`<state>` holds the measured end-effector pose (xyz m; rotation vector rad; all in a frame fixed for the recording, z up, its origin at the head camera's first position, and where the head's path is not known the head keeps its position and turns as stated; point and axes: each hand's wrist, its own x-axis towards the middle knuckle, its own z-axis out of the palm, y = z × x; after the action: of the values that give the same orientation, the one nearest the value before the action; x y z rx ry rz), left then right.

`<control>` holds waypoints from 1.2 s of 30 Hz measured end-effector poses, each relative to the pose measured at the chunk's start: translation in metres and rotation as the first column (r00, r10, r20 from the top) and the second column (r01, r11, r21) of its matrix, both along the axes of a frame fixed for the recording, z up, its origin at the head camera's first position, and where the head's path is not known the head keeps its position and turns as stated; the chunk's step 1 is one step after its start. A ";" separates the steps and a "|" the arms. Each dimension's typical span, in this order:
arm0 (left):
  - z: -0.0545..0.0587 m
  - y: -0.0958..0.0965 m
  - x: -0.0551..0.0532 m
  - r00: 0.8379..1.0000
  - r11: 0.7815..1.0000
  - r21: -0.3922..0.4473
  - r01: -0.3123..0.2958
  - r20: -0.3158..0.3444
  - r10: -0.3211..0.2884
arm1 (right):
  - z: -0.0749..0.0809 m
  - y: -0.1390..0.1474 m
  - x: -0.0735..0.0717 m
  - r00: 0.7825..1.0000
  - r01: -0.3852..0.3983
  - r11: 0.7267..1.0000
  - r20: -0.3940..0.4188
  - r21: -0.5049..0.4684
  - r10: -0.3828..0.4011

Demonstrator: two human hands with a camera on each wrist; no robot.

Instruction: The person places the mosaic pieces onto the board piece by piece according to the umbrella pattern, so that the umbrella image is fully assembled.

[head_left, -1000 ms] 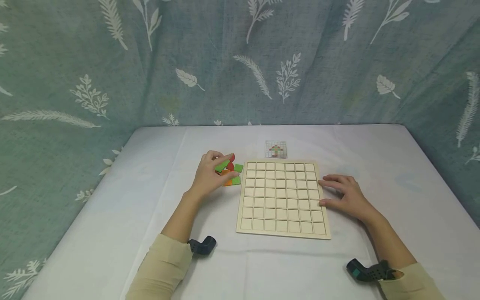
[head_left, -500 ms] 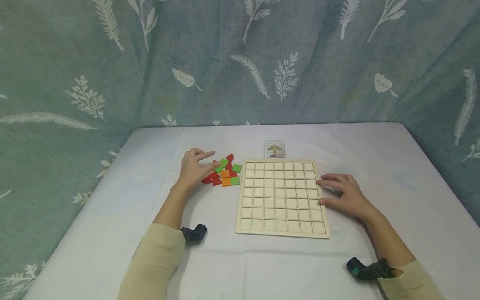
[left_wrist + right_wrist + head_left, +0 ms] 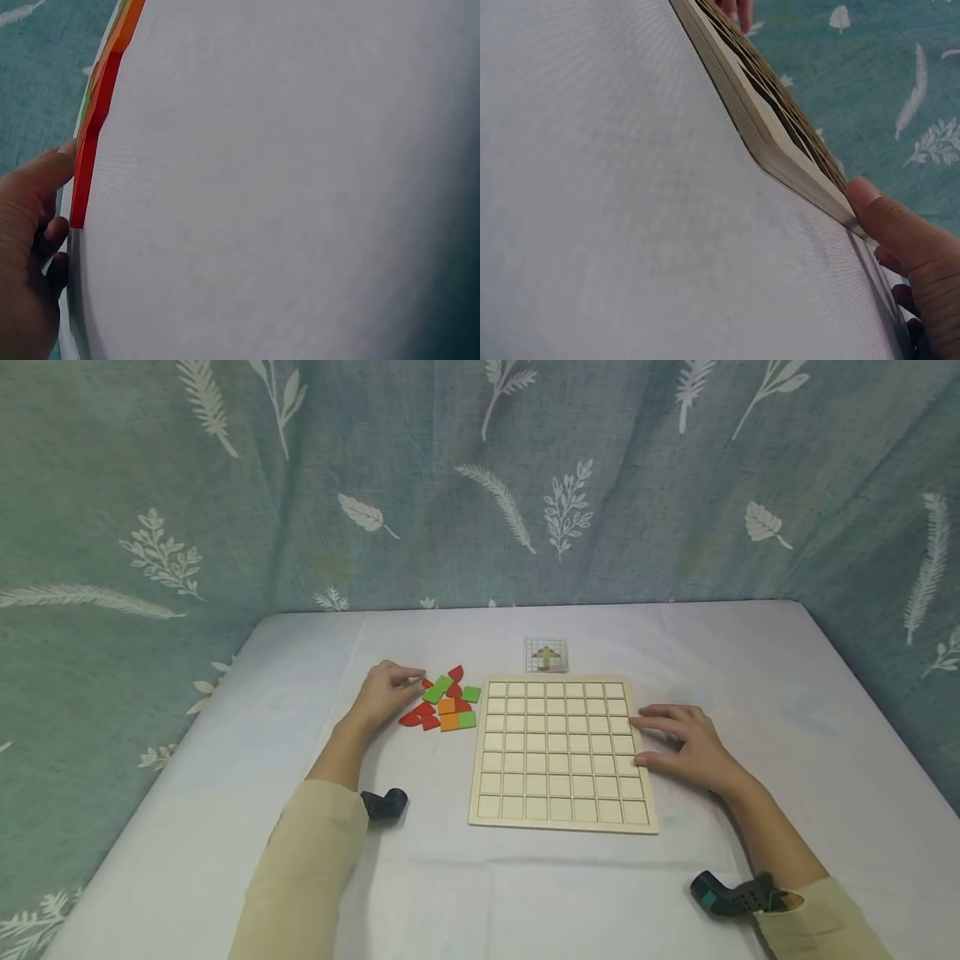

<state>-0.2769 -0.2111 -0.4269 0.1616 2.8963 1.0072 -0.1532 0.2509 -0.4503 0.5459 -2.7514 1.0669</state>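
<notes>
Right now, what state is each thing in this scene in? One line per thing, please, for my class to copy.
Grid board: lying flat, grid side up
Coloured pieces: loose beside the board, some touching
Pattern card: flat, picture side up
Left hand: at the pieces, grip unclear
Right hand: touching the board's edge
White cloth: spread, lightly creased
Backdrop: hanging, with folds
Wrist cameras: worn on the wrists
Sleeves: wrinkled

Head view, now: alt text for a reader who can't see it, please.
A person's left hand is at a cluster of red, green and orange tiles left of a gridded wooden board, whose right edge the right hand touches. A small pattern card lies beyond the board on the white table.
</notes>
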 end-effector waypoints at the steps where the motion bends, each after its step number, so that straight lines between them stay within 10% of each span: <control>1: -0.001 0.000 -0.001 1.000 1.000 -0.015 0.017 0.003 -0.017 | 0.000 0.000 0.000 1.000 -0.002 1.000 -0.005 0.000 0.002; 7: 0.000 -0.002 -0.004 0.999 0.996 -0.071 0.052 0.005 -0.052 | -0.001 -0.001 -0.001 1.000 -0.010 1.000 -0.027 0.004 0.010; 19: 0.008 0.004 0.000 0.991 0.994 0.069 -0.090 0.110 0.082 | 0.000 -0.002 0.000 1.000 -0.002 1.000 -0.011 -0.005 0.002; 36: 0.038 0.075 0.012 0.995 0.981 0.168 0.092 -0.058 -0.084 | 0.004 -0.003 0.002 1.000 -0.002 1.000 -0.011 0.001 0.002</control>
<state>-0.2652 -0.1362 -0.3893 0.3265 2.8156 1.2521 -0.1515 0.2481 -0.4468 0.5534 -2.7432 1.0596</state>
